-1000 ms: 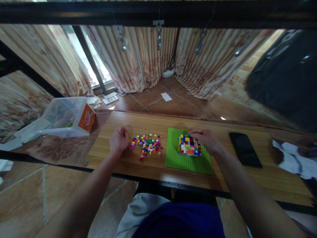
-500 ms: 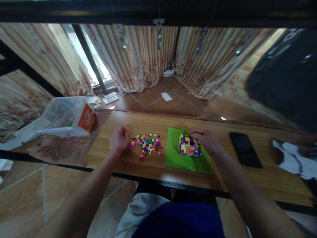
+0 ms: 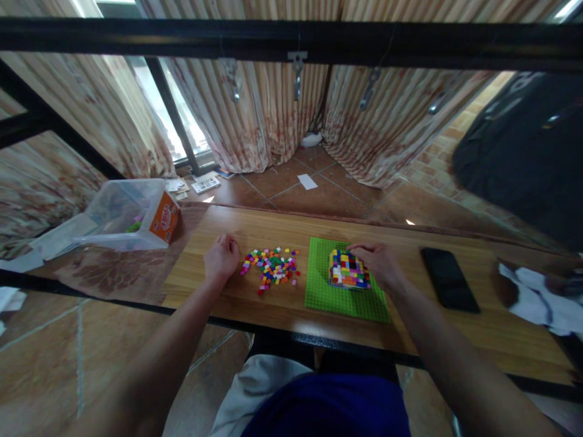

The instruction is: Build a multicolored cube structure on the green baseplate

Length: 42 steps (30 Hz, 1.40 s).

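Observation:
My left hand (image 3: 221, 257) rests on the wooden table with its fingers curled closed, just left of a loose pile of small coloured toy bricks (image 3: 272, 264). Whatever those fingers may hold is hidden. On a green studded baseplate (image 3: 346, 306) stands a multicoloured brick structure (image 3: 348, 271) with a dark opening in its top. My right hand (image 3: 380, 262) is at the structure's far right corner, its fingertips pressed together by the upper edge. Any brick between them is too small to make out.
A black phone (image 3: 450, 279) lies on the table (image 3: 410, 240) to the right, with crumpled white paper (image 3: 535, 297) beyond it. At left, a clear plastic bin (image 3: 122, 209) with an orange label lies on its side. A dark metal bar (image 3: 273, 45) crosses above.
The camera view has tilted up slightly, so the scene sits a little lower. Both hands keep nearly the same places and poses, with the right still at the structure's corner.

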Each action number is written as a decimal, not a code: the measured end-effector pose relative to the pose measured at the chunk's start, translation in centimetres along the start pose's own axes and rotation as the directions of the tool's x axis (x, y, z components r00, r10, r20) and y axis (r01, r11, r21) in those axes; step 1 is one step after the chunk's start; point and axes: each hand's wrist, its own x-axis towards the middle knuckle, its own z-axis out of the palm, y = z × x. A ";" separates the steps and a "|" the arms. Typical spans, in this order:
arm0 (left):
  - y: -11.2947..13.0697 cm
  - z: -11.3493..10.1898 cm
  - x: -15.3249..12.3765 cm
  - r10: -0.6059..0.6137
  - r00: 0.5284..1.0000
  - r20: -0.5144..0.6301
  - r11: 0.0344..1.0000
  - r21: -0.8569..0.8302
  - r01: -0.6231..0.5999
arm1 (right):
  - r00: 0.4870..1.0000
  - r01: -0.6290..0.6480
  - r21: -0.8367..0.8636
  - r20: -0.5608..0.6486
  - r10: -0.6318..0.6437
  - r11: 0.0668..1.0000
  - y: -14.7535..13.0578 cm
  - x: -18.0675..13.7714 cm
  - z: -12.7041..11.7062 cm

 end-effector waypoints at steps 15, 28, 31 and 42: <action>0.2 -0.1 -0.1 -0.037 0.999 0.027 0.999 0.001 0.037 | 0.769 0.639 -0.446 0.362 -0.527 0.627 -1.0 -9.0 7.5; 0.3 -0.3 -0.2 -0.033 0.999 0.035 0.999 -0.022 0.034 | 0.744 0.659 -0.562 0.388 -0.543 0.500 1.2 -8.9 11.2; 0.4 -0.3 -0.2 -0.039 0.999 0.038 0.999 -0.007 0.039 | 0.746 0.663 -0.505 0.385 -0.543 0.553 1.0 -9.3 10.7; 0.3 -0.1 -0.3 -0.040 0.999 0.015 0.999 -0.029 0.041 | 0.937 0.336 -0.181 -0.037 -0.348 0.924 -2.1 -5.1 1.4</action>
